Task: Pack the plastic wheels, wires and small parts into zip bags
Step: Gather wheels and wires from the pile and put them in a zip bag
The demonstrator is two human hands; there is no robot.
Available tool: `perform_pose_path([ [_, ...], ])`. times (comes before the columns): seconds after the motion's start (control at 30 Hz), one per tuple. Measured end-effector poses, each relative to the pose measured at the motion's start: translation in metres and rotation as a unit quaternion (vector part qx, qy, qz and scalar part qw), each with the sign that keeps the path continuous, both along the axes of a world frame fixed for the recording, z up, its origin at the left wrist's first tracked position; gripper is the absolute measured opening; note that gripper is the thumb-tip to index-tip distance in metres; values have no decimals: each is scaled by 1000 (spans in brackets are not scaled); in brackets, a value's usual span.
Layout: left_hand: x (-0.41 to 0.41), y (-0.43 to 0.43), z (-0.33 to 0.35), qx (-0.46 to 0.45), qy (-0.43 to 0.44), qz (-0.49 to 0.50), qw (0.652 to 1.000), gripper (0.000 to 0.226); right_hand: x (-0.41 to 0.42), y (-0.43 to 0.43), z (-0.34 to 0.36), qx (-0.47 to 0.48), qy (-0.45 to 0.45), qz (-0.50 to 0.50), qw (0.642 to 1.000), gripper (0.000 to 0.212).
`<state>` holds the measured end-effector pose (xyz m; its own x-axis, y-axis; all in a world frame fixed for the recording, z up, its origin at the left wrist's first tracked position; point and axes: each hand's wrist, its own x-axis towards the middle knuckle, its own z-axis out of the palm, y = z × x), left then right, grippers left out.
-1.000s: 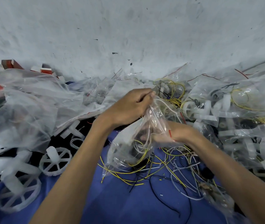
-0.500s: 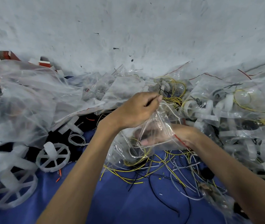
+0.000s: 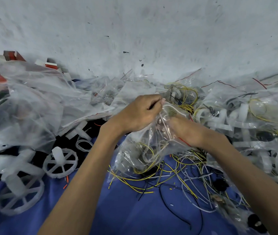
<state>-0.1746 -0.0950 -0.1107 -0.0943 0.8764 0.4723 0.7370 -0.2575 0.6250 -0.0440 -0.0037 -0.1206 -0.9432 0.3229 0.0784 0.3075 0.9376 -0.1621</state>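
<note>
On the blue cloth (image 3: 134,214) by the grey wall, the left hand (image 3: 140,114) pinches the top of the clear plastic zip bag (image 3: 134,155) with yellow wires inside. The right hand (image 3: 194,133) has moved up to the bag's mouth. Its fingers are hidden, so I cannot tell its grip. Zipping looks close.

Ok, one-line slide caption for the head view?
Left hand pinches a clear zip bag of wires, right hand half under its plastic, above loose wires on blue cloth.

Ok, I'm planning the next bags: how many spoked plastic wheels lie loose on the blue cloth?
2. One wheel lies just left of the left forearm; the other wheel sits lower left, nearer the camera. More may hide under the clear bags.
</note>
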Motion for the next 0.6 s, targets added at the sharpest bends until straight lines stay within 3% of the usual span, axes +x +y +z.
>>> perform_pose_path([
  [0.1, -7, -2, 2, 16, -1, 21, 1000, 40, -2, -2, 6, -51, 48, 48, 996, 16],
  [0.2, -13, -2, 3, 36, 5, 47, 998, 41, -5, 6, 13, -96, 33, 21, 995, 14],
  [0.3, -12, 2, 1, 69, -1, 69, 995, 42, -14, 12, 17, -12, 37, 30, 999, 16],
  [0.4, -16, 5, 0, 97, -9, 116, 988, 42, -15, 17, 22, 54, 162, 26, 985, 14],
  [0.5, -28, 4, -2, 110, -18, 185, 977, 40, 1, 28, 19, -13, 398, -55, 916, 22],
  [0.53, -32, 4, -2, 112, -17, 205, 972, 40, 9, 34, 14, -39, 430, -93, 897, 24],
  [0.6, -37, 5, -2, 112, -13, 222, 969, 40, 26, 50, -3, -45, 338, -159, 927, 25],
])
